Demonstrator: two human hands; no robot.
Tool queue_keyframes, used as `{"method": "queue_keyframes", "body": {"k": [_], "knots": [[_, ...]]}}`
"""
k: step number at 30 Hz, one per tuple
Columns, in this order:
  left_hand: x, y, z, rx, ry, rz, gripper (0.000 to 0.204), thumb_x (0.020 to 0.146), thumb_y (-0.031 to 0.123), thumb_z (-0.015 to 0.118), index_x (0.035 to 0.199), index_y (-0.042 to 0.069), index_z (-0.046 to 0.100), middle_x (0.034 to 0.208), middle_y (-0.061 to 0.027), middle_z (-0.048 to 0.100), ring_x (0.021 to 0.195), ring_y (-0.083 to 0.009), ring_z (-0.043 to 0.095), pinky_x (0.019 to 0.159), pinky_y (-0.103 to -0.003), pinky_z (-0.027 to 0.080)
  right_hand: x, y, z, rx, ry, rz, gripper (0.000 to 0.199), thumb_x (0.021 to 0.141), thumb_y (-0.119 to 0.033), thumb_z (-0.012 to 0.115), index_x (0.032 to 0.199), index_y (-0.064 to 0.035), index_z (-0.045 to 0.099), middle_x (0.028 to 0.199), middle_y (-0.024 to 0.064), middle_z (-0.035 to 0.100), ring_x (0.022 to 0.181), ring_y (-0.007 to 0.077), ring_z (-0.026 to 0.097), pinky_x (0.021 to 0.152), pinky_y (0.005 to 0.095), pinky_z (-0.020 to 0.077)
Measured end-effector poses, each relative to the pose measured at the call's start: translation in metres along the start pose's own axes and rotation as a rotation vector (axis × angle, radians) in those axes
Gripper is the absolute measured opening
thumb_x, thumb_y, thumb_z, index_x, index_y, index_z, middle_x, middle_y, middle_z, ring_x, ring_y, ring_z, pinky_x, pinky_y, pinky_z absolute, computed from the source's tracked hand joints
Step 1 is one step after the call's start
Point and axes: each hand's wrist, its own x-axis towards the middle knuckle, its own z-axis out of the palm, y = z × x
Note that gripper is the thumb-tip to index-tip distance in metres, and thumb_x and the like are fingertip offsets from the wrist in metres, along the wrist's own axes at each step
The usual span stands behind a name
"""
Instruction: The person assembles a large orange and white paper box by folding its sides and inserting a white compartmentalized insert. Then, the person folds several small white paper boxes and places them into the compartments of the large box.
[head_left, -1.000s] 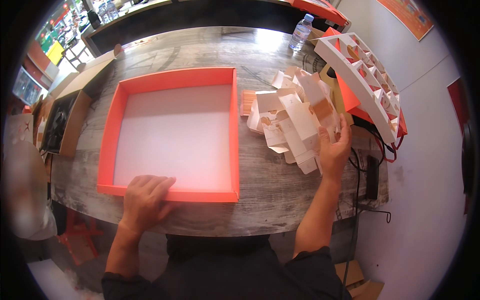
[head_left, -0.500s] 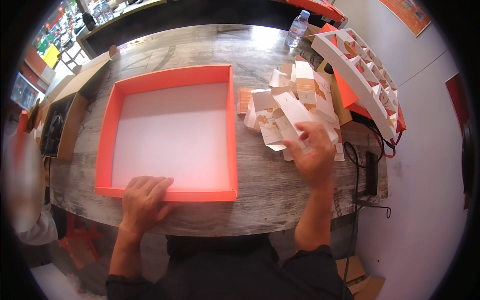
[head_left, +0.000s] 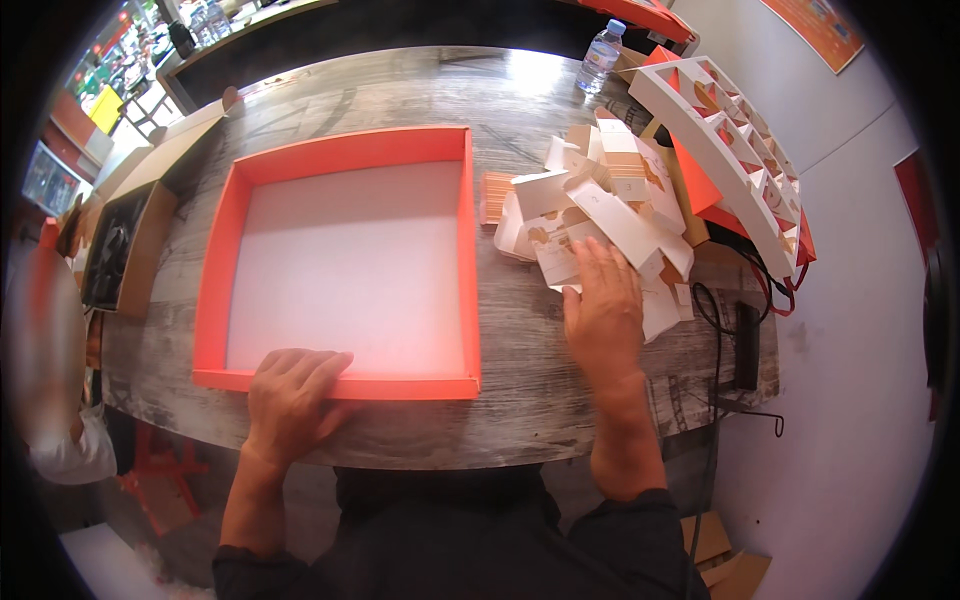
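Note:
A shallow orange-red open box with a bare white bottom lies on the table in front of me. My left hand grips its near wall, fingers over the rim and thumb outside. To the right is a loose heap of white folded cardboard boxes, some partly unfolded, with brown-gold prints. My right hand rests at the heap's near side, fingers stretched out and touching the pieces, thumb apart. What lies under its palm is hidden.
A white divider grid leans at the right over an orange box. A water bottle stands at the back. Black cable and a black bar lie at right. A brown carton sits left, near another person's sleeve.
My right hand has moved left and flattened onto the heap, its fingers straightening. Some white boxes in the heap have shifted and turned. My left hand stays on the box wall.

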Motion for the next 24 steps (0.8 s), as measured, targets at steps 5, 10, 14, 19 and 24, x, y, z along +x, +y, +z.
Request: {"method": "queue_keyframes", "body": {"k": [5,10,14,19,24], "knots": [[-0.001,0.000,0.001,0.001,0.006,-0.004,0.055,0.081,0.039,0.087,0.123,0.007,0.072,0.108,-0.0093,0.078,0.098,-0.0303,0.073,0.091,-0.044,0.054,0.004,0.008,-0.003,0.072,0.036,0.118,0.061,0.090,-0.017,0.081,0.146,-0.0034,0.062,0.150,0.0143,0.061,0.137,0.0364,0.056,0.117,0.0496,0.0447],[0.000,0.000,0.002,0.016,0.008,-0.005,0.056,0.080,0.041,0.088,0.123,0.007,0.072,0.107,-0.0090,0.078,0.095,-0.0297,0.073,0.090,-0.044,0.053,0.008,0.008,-0.010,0.207,0.096,0.088,0.052,0.089,-0.014,0.082,0.138,-0.0041,0.067,0.137,0.0147,0.069,0.126,0.0370,0.065,0.108,0.0451,0.0525],[0.001,0.000,0.004,0.013,0.017,0.001,0.055,0.080,0.038,0.088,0.122,0.008,0.073,0.107,-0.0086,0.078,0.095,-0.0290,0.072,0.089,-0.044,0.053,0.014,0.005,-0.031,0.359,0.251,0.020,0.039,0.092,-0.011,0.080,0.129,-0.0041,0.071,0.125,0.0151,0.074,0.118,0.0355,0.071,0.099,0.0436,0.0573],[0.000,0.002,-0.001,0.001,0.037,-0.001,0.052,0.073,0.027,0.089,0.120,0.009,0.073,0.105,-0.0072,0.077,0.095,-0.0299,0.072,0.085,-0.043,0.054,0.042,0.063,-0.079,0.209,0.488,0.096,0.039,0.094,-0.014,0.082,0.129,-0.0017,0.070,0.130,0.0159,0.074,0.121,0.0363,0.070,0.105,0.0451,0.0542],[0.002,0.002,-0.001,-0.007,0.056,0.015,0.058,0.075,0.030,0.089,0.126,0.009,0.071,0.108,-0.0072,0.076,0.095,-0.0296,0.072,0.086,-0.043,0.055,0.073,0.164,-0.118,-0.187,0.363,0.146,0.051,0.098,-0.022,0.077,0.144,-0.0036,0.064,0.133,0.0190,0.073,0.125,0.0389,0.068,0.111,0.0474,0.0506]]}}
